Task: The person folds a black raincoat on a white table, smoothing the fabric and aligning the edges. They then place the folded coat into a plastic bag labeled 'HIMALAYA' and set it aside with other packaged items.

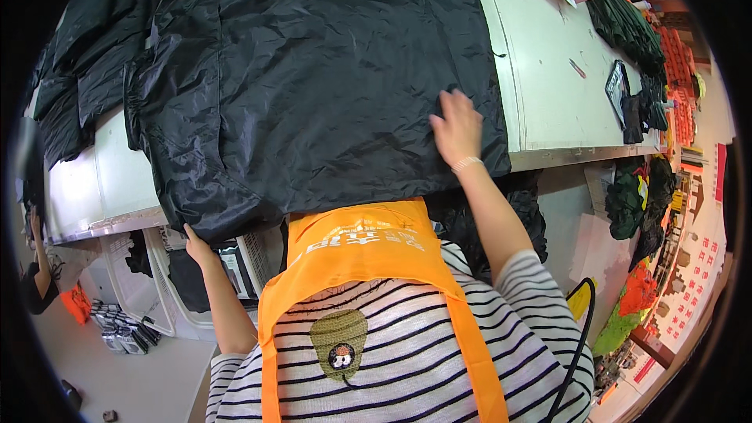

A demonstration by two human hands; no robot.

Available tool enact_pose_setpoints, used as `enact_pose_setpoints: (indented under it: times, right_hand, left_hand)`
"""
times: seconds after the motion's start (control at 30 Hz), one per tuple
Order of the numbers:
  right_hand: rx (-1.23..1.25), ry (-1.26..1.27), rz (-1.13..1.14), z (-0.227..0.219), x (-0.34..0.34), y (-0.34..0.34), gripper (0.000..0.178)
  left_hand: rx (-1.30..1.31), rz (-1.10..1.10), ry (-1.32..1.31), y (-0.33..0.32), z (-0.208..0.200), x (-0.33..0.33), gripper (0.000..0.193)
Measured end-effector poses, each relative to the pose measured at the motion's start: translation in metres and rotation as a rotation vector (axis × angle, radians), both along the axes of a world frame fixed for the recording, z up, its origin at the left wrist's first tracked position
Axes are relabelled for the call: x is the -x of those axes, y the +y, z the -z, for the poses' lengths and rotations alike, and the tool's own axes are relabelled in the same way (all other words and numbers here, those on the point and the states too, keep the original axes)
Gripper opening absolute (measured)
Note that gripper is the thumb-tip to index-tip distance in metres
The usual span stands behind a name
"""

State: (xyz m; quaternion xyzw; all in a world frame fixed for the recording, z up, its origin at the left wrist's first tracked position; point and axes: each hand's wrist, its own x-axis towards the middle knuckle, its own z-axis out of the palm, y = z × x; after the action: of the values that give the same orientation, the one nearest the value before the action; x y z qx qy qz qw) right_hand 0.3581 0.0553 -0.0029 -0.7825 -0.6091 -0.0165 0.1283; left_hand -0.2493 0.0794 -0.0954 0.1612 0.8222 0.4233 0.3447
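Note:
A large piece of thin, shiny black fabric (337,86) lies spread over the white table (540,70), creased all over. Its near edge hangs past the table's front, against my orange apron (356,239). At the near left corner my left hand (199,249) is closed on the fabric's edge, thumb on top and the other fingers mostly hidden. Toward the right side, my right hand (458,131) rests with fingers stretched out on the fabric, slightly blurred. A pale band circles that wrist.
Black garments (110,47) are piled on the table's left. White plastic crates (141,282) stand below. On the right lie small snips (577,68), a flat packet (617,92) and dark bundled fabric (627,27). Another person's arm (37,247) shows at the far left.

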Motion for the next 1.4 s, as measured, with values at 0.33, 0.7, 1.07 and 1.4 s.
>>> enact_pose_setpoints:
  times: [0.33,0.7,1.07,1.4]
  right_hand:
    - [0.384,0.007,-0.097,-0.016,-0.055,-0.160,0.067]
    - [0.174,0.725,0.134,-0.076,-0.211,-0.050,0.002]
    - [0.116,1.042,0.591,0.004,-0.276,0.111,0.076]
    - [0.179,0.478,0.258,0.044,-0.239,0.058,0.036]
  left_hand:
    - [-0.077,-0.198,-0.336,-0.034,0.012,0.011,0.050]
    - [-0.448,0.350,-0.787,0.091,-0.201,0.000,0.037]
    - [-0.173,0.570,0.428,0.278,-0.126,-0.003,0.054]
    - [-0.149,0.636,0.354,0.235,-0.064,0.011,0.027]
